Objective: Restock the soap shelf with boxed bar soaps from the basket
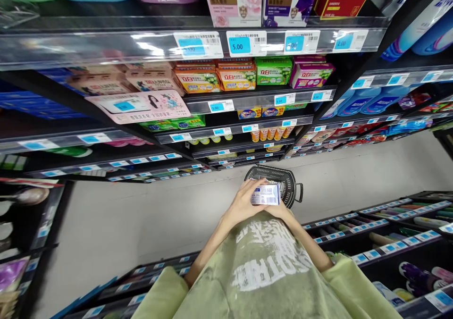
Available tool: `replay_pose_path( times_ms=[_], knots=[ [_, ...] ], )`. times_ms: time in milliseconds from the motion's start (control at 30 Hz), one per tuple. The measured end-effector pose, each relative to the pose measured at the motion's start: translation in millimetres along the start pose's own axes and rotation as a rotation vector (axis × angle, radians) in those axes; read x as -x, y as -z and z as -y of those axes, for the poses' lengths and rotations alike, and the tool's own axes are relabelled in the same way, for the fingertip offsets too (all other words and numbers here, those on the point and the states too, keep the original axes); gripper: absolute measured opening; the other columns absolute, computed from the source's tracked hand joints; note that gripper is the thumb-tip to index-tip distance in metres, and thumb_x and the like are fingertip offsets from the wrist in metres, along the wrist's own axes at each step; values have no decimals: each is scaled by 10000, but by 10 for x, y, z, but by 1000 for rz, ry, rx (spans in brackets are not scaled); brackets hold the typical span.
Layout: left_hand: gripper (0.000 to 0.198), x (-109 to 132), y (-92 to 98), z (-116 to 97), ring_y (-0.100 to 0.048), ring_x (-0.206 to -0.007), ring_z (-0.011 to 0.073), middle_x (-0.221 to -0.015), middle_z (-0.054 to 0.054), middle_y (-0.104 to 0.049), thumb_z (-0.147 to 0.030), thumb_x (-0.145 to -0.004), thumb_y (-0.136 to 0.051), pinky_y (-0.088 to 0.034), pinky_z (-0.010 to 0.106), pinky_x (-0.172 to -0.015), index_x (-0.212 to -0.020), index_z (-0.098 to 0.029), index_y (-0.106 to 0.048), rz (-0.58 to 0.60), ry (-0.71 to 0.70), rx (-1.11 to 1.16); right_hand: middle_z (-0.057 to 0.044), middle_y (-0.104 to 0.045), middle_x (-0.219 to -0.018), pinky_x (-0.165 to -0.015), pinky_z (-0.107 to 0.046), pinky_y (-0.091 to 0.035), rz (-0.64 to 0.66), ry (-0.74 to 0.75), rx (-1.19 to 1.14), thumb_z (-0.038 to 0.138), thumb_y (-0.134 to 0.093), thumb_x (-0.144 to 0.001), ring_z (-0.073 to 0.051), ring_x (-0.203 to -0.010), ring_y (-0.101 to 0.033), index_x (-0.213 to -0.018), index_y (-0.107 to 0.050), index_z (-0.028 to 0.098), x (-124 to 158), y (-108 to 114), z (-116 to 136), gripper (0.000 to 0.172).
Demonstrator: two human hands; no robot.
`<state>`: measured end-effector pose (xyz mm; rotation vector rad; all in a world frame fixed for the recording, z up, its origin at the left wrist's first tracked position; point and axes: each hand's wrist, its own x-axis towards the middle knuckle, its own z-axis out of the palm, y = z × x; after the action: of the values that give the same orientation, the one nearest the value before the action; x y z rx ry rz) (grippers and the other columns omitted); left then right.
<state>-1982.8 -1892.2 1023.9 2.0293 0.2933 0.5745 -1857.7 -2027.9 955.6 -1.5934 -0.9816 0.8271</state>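
Note:
In front of my waist, my left hand (244,200) grips a small white box (264,195) with blue print and a barcode. Its fingers lie along the top and the left end of the box. My right hand (279,210) is at the box's lower right edge, and its fingers are hidden behind the box. Just beyond both hands is a dark plastic shopping basket (290,187) with a handle on its right side. Some things show inside it, partly covered by the box and my hands.
Ahead stands a shelf rack (141,43) with price tags, holding Lux soap boxes (233,3) and orange soap packs (198,79). Blue bottles (385,99) stand to the right. Grey floor (116,220) runs between racks. Another rack (399,248) is close behind on the right.

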Motion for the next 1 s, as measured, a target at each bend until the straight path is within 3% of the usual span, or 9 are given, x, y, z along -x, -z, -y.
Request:
replay_pose_path(
  times_ms=[133,200,267,367,467,667,800,900,1000],
  knots=[
    [891,-6,60,-5,-603,-1195,324,-1293,91,-681,-122,-774,-804,-494,491,-1049,-1567,-320,-450,33,6,-16,-108,-703,-1228,-1089,-458,-547,-2,24,-62,565,-778,-813,-287,-1202,-678,-1297,-625,229,-65,56,84,609],
    [884,5,95,-16,-592,-1214,327,-1313,95,-666,-102,-770,-783,-499,494,-1051,-1561,-319,-454,30,25,-12,-118,-673,-1310,-1071,-439,-549,-10,14,-110,526,-823,-761,-287,-1214,-671,-1311,-600,229,-88,86,101,663],
    [871,18,135,-23,-598,-1206,323,-1310,96,-659,-90,-761,-770,-508,493,-1049,-1547,-315,-470,21,58,-7,-112,-674,-1305,-959,-393,-583,-15,-31,-152,450,-850,-715,-264,-1117,-697,-1315,-573,231,-99,114,104,697],
    [870,30,202,-5,-626,-1178,303,-1307,94,-650,-66,-740,-752,-520,472,-1050,-1531,-308,-484,33,114,41,-55,-703,-1111,-727,-285,-559,-25,-122,-153,335,-835,-689,-186,-861,-679,-1303,-551,232,-100,161,114,685],
    [782,39,258,70,-632,-1211,311,-1368,109,-626,-67,-726,-756,-527,454,-1045,-1452,-286,-567,70,182,126,-17,-641,-1023,-654,-249,-511,-80,-131,-79,268,-811,-668,-147,-773,-606,-1230,-589,237,-96,220,157,605],
    [638,103,224,260,-678,-1149,288,-1400,142,-636,-184,-770,-832,-572,397,-946,-1366,-238,-610,58,374,354,-92,-577,-1296,-955,-364,-556,-150,16,-4,258,-834,-663,-264,-1221,-600,-1147,-603,234,-66,310,272,537],
    [735,119,126,356,-693,-1103,263,-1462,164,-600,-266,-779,-866,-588,374,-901,-1448,-237,-563,19,449,419,-88,-633,-1269,-991,-396,-558,-177,21,-42,274,-838,-698,-262,-1188,-643,-1173,-568,243,-33,292,266,547],
    [877,113,8,455,-641,-1270,316,-1542,181,-552,-328,-751,-910,-578,409,-989,-1522,-227,-505,-20,497,605,-111,-644,-1306,-970,-403,-573,-266,27,-11,269,-823,-722,-268,-1180,-662,-1268,-526,254,-18,235,248,622],
    [815,129,-177,541,-569,-1388,342,-1583,148,-534,-461,-797,-873,-540,442,-1076,-1505,-230,-544,-77,607,823,-136,-650,-1313,-1004,-439,-567,-346,70,67,268,-838,-714,-277,-1154,-674,-1406,-450,252,-10,159,279,794]
  ],
)
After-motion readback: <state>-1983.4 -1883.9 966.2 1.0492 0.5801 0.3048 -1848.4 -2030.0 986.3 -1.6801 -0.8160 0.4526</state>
